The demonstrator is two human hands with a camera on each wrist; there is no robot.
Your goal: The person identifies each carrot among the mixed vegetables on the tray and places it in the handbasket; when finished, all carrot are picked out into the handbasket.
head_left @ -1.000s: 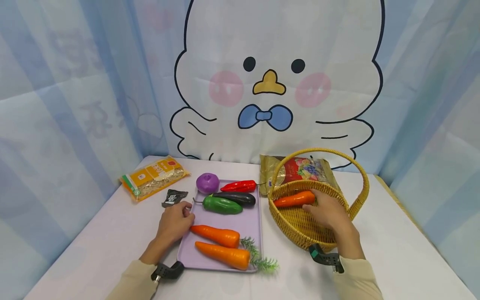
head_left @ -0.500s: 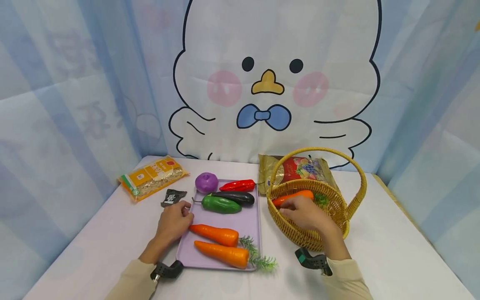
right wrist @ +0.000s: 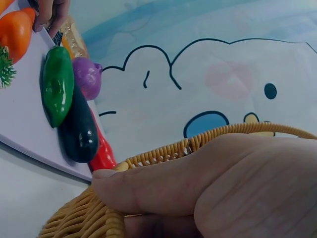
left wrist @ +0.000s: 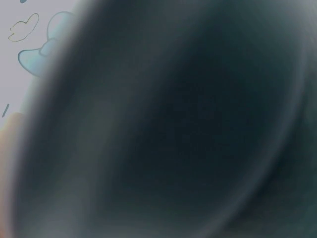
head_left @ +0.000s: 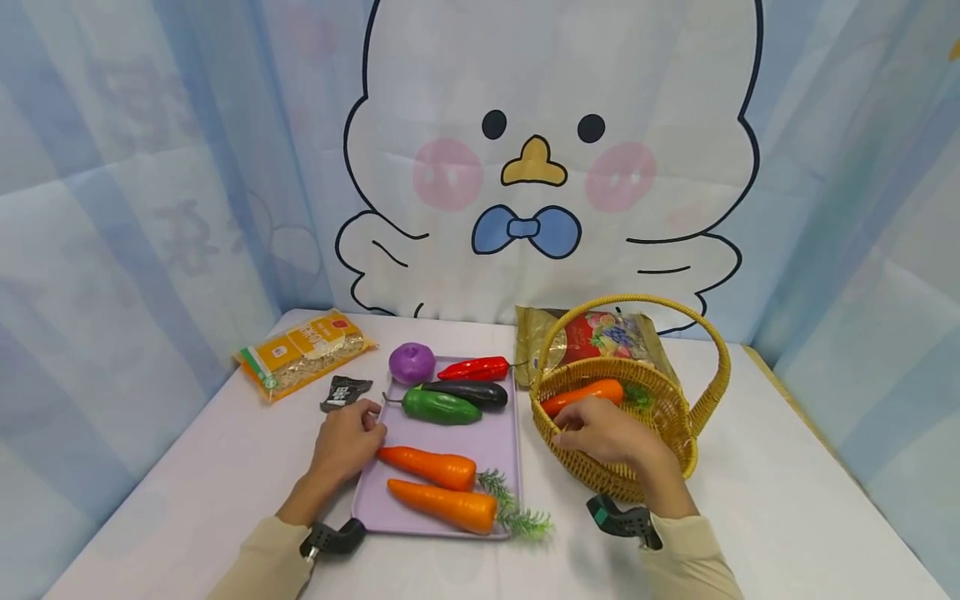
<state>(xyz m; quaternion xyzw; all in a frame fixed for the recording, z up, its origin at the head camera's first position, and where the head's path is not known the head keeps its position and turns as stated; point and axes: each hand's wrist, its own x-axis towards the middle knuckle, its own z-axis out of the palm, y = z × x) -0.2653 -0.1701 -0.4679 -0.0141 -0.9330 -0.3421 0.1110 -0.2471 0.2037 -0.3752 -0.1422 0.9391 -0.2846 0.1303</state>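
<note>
My left hand (head_left: 347, 437) holds the left edge of the lilac tray (head_left: 491, 437), fingers curled at its rim. On the tray lie two carrots (head_left: 442, 504), a green pepper (head_left: 438, 407), an eggplant (head_left: 472, 394), a red chili pepper (head_left: 476, 368) and a purple onion (head_left: 412, 363). My right hand (head_left: 607, 429) grips the near left rim of the yellow wicker basket (head_left: 678, 417); the right wrist view shows the thumb (right wrist: 143, 191) over the rim and fingers below. One carrot (head_left: 592, 395) lies inside the basket. A dark blurred shape fills most of the left wrist view.
Behind the basket lies a gold and red fruit-print bag (head_left: 581, 337). An orange packet of grain (head_left: 307, 354) rests at the back left, with a small black packet (head_left: 346, 392) nearer the tray. A printed curtain (head_left: 532, 275) hangs along the table's back edge.
My right hand has left the carrot in the basket and shifted left and nearer to the basket's rim. The left hand has stayed at the tray's edge.
</note>
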